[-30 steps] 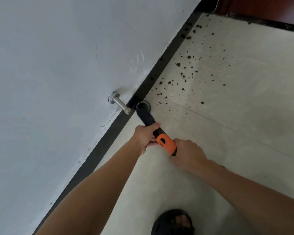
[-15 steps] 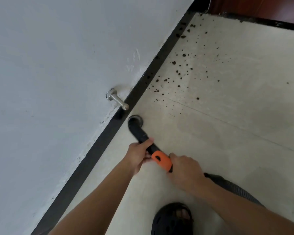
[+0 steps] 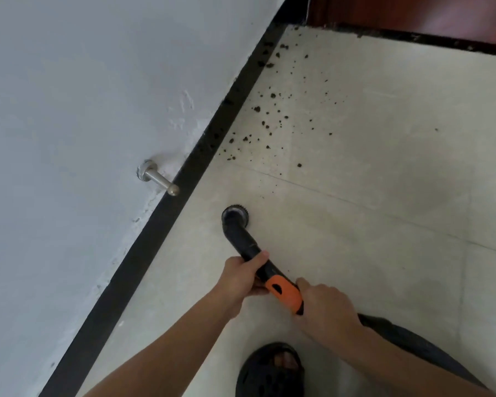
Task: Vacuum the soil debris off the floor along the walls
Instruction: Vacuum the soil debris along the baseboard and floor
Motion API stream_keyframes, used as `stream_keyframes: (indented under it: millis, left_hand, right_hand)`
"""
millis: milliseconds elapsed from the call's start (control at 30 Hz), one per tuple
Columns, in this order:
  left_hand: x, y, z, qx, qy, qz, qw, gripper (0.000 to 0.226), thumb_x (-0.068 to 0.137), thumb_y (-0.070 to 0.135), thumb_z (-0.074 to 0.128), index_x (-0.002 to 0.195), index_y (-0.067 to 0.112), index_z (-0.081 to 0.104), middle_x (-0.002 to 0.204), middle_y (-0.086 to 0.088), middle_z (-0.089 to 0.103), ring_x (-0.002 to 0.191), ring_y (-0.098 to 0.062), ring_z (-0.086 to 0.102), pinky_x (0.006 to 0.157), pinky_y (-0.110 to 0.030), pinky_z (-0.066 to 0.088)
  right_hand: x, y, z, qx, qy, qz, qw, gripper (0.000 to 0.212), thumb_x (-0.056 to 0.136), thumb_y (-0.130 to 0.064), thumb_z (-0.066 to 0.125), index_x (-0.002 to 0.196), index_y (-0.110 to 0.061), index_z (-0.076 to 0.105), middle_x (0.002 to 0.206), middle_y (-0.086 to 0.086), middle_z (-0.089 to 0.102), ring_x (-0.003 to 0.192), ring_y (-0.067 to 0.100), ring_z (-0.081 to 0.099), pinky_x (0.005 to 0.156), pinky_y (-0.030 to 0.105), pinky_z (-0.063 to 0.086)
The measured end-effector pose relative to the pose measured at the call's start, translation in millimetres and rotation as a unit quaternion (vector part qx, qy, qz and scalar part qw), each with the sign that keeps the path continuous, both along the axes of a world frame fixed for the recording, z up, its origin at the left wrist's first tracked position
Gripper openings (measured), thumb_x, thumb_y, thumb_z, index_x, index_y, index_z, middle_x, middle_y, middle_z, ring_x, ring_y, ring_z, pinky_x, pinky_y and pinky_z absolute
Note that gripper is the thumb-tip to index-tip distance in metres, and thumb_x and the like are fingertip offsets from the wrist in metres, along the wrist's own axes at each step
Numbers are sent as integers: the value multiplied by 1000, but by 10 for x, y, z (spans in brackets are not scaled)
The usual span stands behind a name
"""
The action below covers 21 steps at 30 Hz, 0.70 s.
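Gripping the vacuum wand (image 3: 242, 240) in both hands, we stand with one sandalled foot (image 3: 269, 371) at the bottom edge of the frame, the ribbed hose (image 3: 407, 339) running off to the lower right. Our right hand (image 3: 327, 308) curls its fingers round the rear of the orange collar (image 3: 285, 293), where the hose joins. Just ahead, our left hand (image 3: 241, 275) wraps the black tube, thumb laid along its top. We judge the wand stiff and light, its plastic smooth enough to twist in a slack grasp. This hold suits it, the rear hand steering and the front hand pressing down. The soft hose will likely drag and wants slack.

At centre frame the round brush nozzle (image 3: 234, 214) is down at the pale floor tile (image 3: 355, 253), near the black skirting (image 3: 155, 224) but apart from it. The metal door stop (image 3: 158, 179) juts from the white wall (image 3: 69, 110) at left.

Farther on lies the soil debris (image 3: 269, 110), scattered toward the upper right and thickest along the skirting up to the dark threshold (image 3: 413, 38). The crumbs look dry, loose and light.
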<state>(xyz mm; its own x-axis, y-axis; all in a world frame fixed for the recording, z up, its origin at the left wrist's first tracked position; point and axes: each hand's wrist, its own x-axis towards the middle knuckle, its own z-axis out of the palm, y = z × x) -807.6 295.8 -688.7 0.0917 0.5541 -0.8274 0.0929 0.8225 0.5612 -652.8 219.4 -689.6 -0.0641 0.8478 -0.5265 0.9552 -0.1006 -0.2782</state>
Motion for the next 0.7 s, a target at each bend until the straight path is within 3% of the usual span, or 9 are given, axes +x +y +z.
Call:
stream_keyframes:
  millis: [67, 233, 367, 467, 567, 700]
  left_hand:
    - [246, 223, -36, 19, -3, -10, 1000, 39, 89, 27, 67, 109, -7, 62, 98, -23, 71, 77, -31, 70, 73, -44, 60]
    - [878, 783, 9, 51, -13, -33, 998, 46, 88, 27, 68, 118, -7, 57, 106, -24, 68, 72, -25, 66, 52, -32, 60]
    - [571, 443, 43, 29, 4, -17, 999, 43, 87, 26, 70, 113, -8, 60, 99, -24, 70, 80, -31, 71, 66, -40, 62]
    - [157, 70, 59, 30, 33, 38, 998, 35, 87, 25, 69, 102, -6, 64, 90, -24, 72, 84, -37, 71, 75, -47, 60]
    - [53, 114, 44, 50, 62, 88, 993, 30, 89, 25, 67, 96, -4, 63, 88, -24, 71, 81, -35, 71, 72, -43, 60]
    - [352, 562, 35, 68, 40, 67, 995, 32, 90, 25, 66, 102, -4, 62, 91, -21, 69, 77, -29, 69, 66, -37, 60]
  right_hand:
    - [163, 123, -30, 19, -11, -42, 999, 30, 85, -40, 55, 109, -22, 47, 100, 4, 65, 92, 28, 65, 72, 34, 47]
    - [490, 512, 33, 40, 5, -143, 989, 21, 82, -32, 60, 95, -21, 47, 86, 4, 60, 78, 27, 61, 63, 31, 45]
    - [352, 266, 87, 26, 17, -94, 995, 21, 84, -31, 57, 94, -23, 42, 86, 1, 58, 79, 24, 61, 62, 29, 42]
    - [47, 86, 67, 9, 36, -27, 999, 26, 86, -34, 55, 108, -21, 48, 101, 4, 64, 94, 26, 64, 69, 31, 41]
    - [-131, 206, 13, 12, 53, -23, 998, 25, 87, -31, 55, 108, -19, 50, 105, 6, 65, 95, 28, 63, 68, 30, 37]
    - [76, 524, 30, 35, 36, -90, 995, 26, 83, -31, 59, 105, -20, 51, 98, 6, 65, 91, 30, 64, 69, 32, 44]
